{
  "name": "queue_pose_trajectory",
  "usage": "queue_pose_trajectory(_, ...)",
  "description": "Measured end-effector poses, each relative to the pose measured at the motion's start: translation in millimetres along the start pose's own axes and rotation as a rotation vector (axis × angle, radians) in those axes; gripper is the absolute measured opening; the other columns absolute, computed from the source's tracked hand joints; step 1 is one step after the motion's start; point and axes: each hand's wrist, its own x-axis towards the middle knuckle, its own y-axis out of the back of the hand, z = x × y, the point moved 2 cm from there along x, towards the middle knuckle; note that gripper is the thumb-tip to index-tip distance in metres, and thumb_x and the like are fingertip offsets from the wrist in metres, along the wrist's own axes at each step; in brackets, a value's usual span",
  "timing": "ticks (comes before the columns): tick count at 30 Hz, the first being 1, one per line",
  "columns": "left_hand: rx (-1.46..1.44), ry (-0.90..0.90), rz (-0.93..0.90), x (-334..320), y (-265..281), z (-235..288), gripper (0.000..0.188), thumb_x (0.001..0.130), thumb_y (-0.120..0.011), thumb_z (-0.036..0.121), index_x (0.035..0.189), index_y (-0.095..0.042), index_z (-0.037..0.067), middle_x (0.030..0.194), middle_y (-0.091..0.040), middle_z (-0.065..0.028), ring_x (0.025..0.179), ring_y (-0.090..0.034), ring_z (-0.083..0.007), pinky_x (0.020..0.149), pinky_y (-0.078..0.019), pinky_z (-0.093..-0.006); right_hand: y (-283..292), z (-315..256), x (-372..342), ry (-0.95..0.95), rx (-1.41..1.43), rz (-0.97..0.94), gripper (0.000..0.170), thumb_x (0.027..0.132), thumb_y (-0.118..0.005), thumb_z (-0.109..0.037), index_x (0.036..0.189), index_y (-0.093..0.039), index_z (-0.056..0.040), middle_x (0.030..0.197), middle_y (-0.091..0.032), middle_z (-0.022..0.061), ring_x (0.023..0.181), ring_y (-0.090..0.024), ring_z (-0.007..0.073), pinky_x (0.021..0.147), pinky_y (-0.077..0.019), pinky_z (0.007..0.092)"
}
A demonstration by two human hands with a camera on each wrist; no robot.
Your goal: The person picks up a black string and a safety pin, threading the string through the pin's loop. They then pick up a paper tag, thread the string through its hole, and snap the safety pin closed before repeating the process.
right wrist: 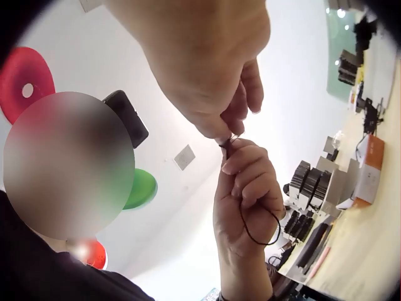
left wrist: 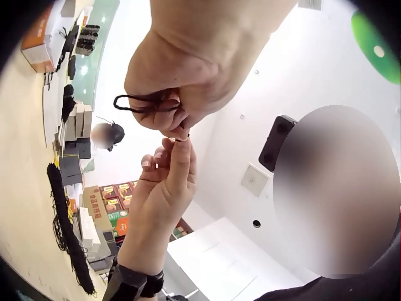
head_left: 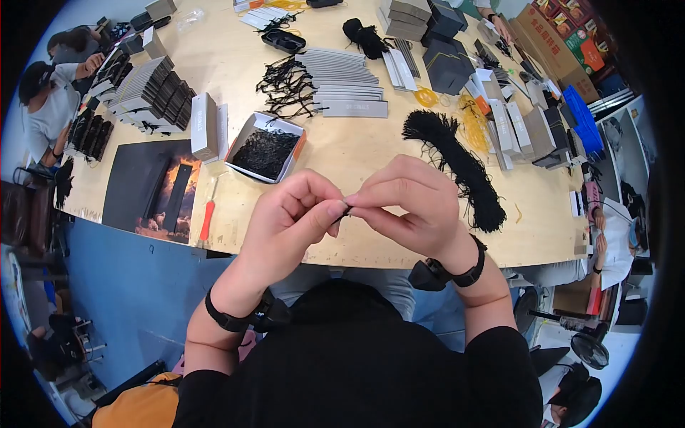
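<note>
A thin black cord (right wrist: 278, 231) hangs in a loop from the left hand (right wrist: 250, 188), which pinches it between thumb and fingers. In the head view the left hand (head_left: 296, 217) and the right hand (head_left: 410, 203) meet fingertip to fingertip above the table, with a short dark piece of the cord (head_left: 345, 210) between them. The right hand (left wrist: 166, 188) pinches the cord at the same spot, its thumb and index finger together. In the left wrist view the cord loop (left wrist: 125, 97) sticks out beside the left hand (left wrist: 182, 81). Fingers hide the middle of the cord.
Behind the hands, a white box (head_left: 232, 165) of black cords stands on the table (head_left: 357, 153). A black cord bundle (head_left: 457, 167) lies right, grey strips (head_left: 342, 82) at the back, a red-handled tool (head_left: 207, 217) and dark printed sheet (head_left: 128, 189) left. Stacked boxes (head_left: 446, 64) stand back right.
</note>
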Motion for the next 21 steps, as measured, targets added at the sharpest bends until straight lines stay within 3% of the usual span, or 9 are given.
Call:
queue_pose_trajectory(9,-0.109,0.091,0.008,3,3,-10,0.011,0.089,-0.053,0.013,0.09,-0.051,0.002,0.07,-0.053,0.0012,0.063,-0.05,-0.0031,0.051,-0.0355,-0.0158,-22,3,-16,-0.375,0.365,0.095,0.011,0.069,-0.066,0.001,0.075,-0.059,-0.0043,0.069,-0.057,0.0017,0.057,-0.052,0.0074,0.049,-0.0415,0.02)
queue_pose_trajectory(11,-0.053,-0.027,0.07,3,0,-14,0.011,0.089,-0.053,0.012,0.093,-0.051,0.002,0.072,-0.052,0.0014,0.061,-0.047,-0.0031,0.05,-0.0343,-0.0163,-26,5,-19,-0.593,0.558,0.129,0.01,0.071,-0.065,-0.001,0.076,-0.057,-0.0036,0.069,-0.056,0.0006,0.059,-0.051,0.0053,0.052,-0.042,0.0189)
queue_pose_trajectory(15,-0.031,-0.083,0.121,1,-4,-10,0.011,0.088,-0.054,0.011,0.094,-0.052,0.002,0.073,-0.051,0.002,0.058,-0.043,-0.0025,0.049,-0.0319,-0.0175,-27,6,-22,-0.646,0.604,0.139,0.009,0.073,-0.064,-0.002,0.077,-0.056,-0.0032,0.069,-0.056,-0.0001,0.06,-0.051,0.0044,0.054,-0.0423,0.0181)
queue_pose_trajectory(17,0.234,-0.036,0.139,-1,-1,-4,0.009,0.087,-0.055,0.009,0.093,-0.053,0.002,0.069,-0.047,0.0042,0.057,-0.037,-0.0019,0.049,-0.0288,-0.0183,-25,6,-21,-0.676,0.593,0.09,0.008,0.075,-0.064,-0.004,0.078,-0.056,-0.0033,0.071,-0.056,-0.0005,0.061,-0.051,0.004,0.056,-0.042,0.0175)
queue_pose_trajectory(18,0.234,-0.035,0.138,-1,2,-6,0.009,0.087,-0.055,0.009,0.093,-0.053,0.002,0.069,-0.047,0.0042,0.057,-0.037,-0.0019,0.049,-0.0288,-0.0183,-23,6,-20,-0.677,0.593,0.091,0.008,0.075,-0.064,-0.004,0.078,-0.056,-0.0033,0.071,-0.056,-0.0005,0.061,-0.051,0.004,0.056,-0.042,0.0175)
queue_pose_trajectory(21,0.467,-0.174,0.136,1,6,-10,0.008,0.086,-0.057,0.008,0.091,-0.055,0.003,0.067,-0.042,0.0057,0.056,-0.033,-0.0012,0.049,-0.0269,-0.0175,-19,7,-18,-0.759,0.705,0.007,0.008,0.079,-0.061,-0.005,0.08,-0.053,-0.0017,0.076,-0.053,0.0003,0.066,-0.049,0.0047,0.06,-0.0421,0.0187)
